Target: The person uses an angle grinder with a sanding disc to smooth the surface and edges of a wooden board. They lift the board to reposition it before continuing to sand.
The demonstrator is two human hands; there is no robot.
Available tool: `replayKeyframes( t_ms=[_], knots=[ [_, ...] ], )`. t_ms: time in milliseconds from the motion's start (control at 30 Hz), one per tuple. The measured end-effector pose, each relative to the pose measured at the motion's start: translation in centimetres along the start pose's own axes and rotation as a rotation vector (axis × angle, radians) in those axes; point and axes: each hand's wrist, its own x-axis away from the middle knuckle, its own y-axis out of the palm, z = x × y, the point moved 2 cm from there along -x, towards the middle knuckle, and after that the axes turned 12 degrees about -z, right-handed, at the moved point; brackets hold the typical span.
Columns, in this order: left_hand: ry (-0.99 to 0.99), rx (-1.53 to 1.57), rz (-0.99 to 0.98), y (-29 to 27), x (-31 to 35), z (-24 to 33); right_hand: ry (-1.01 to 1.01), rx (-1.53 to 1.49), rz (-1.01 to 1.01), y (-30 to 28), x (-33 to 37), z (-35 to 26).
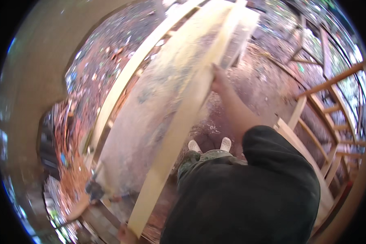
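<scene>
A long pale wooden plank (173,140) runs slantwise over the workbench, from the lower left up to the far right. My right hand (218,80) is closed on the plank's right edge, about midway along it. At the plank's near end my left hand (127,235) grips the edge, partly cut off by the picture's rim. Beneath the plank, the workbench top (138,122) is wide, worn and dusty. Motion blurs the plank and the bench.
Another long pale board (124,81) lies along the bench's left side. A dark tool-like object (94,189), too blurred to name, is at the bench's near left corner. Wooden frames (331,110) stand on the right, beside a leaning board (299,142). Scraps litter the ground (105,53).
</scene>
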Motion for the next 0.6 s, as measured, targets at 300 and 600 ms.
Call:
replayKeyframes(
  t_ms=[300,600],
  knots=[
    [0.192,-0.432,0.172,2.0,-21.7,10.4,-0.283,-0.391,-0.038,10.8,8.6,0.9],
    [0.565,-0.614,0.026,11.7,-38.4,24.1,-0.451,-0.39,0.279,3.7,23.4,3.2]
  ],
)
